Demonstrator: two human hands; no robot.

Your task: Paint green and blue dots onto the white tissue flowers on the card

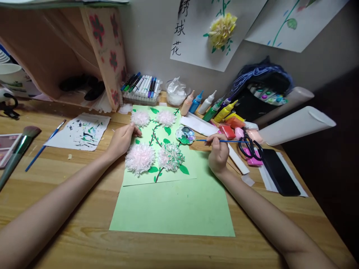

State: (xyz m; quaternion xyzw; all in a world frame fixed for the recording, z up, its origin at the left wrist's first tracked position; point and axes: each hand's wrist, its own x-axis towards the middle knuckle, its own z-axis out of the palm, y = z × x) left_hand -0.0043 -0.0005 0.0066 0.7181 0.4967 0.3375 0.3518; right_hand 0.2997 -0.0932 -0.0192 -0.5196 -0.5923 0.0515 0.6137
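Nearest, on the wooden table [70, 246], lies a plain green sheet [172, 213], its upper part covered by a paler green flower picture [174, 176]. At the picture's lower end are two fluffy pink flowers: the left flower [140, 158] is all pink, while the right flower [172, 157] has green dabs across its petals. Dark stems and green leaves run up to two smaller flowers [166, 118] above.

The right hand [218, 156], to the right of the picture, has its fingers closed around a thin blue paintbrush [231, 141]; the brush points left, its tip just beside the flower-shaped palette [192, 137]. The left hand [122, 139] rests at the picture's left edge, fingers loosely bent; I cannot tell whether they grip the paper. Off to the left, a second brush [45, 145] lies against a paint-smeared cloth [80, 130], and a black phone [280, 173] lies to the right.

Farther back stand paint bottles [206, 104], a clear bowl [171, 99] holding white tissue and a tray of markers [144, 85]. On the wall hangs a white paper [193, 48] bearing a yellow flower [223, 30].
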